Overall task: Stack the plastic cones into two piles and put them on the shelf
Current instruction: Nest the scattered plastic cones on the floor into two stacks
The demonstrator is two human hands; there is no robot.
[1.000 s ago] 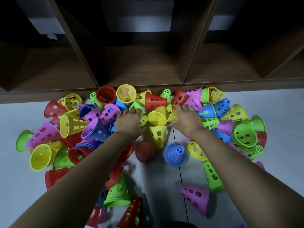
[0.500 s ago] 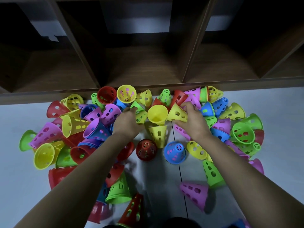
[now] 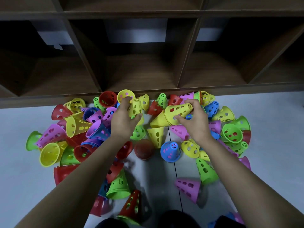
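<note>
Fingers [image 3: 125, 102] of your left hand [image 3: 122, 122] curl round a yellow cone [image 3: 135, 108], with the thumb under its wide end, and hold it just above the heap. Your right hand [image 3: 195, 124] grips a yellow pair [image 3: 177, 111]. This is one cone lying sideways with its tip toward the right, and a second one seems nested in its wide end. The fingertips sit on the tip and the thumb presses the side.

Loose cones [image 3: 74, 125] in red, yellow, green, pink and blue lie jumbled on the grey floor [image 3: 19, 170], and the farthest touch the front edge of the wooden shelf [image 3: 49, 101]. Between your forearms a blue cone [image 3: 170, 151] stands on its wide end. Beside it is a blurred red cone [image 3: 144, 149]. Nearer you, a pink cone [image 3: 187, 188] lies on its side, just beside a green cone [image 3: 205, 171]. Your left forearm hides part of the heap beneath it.
</note>
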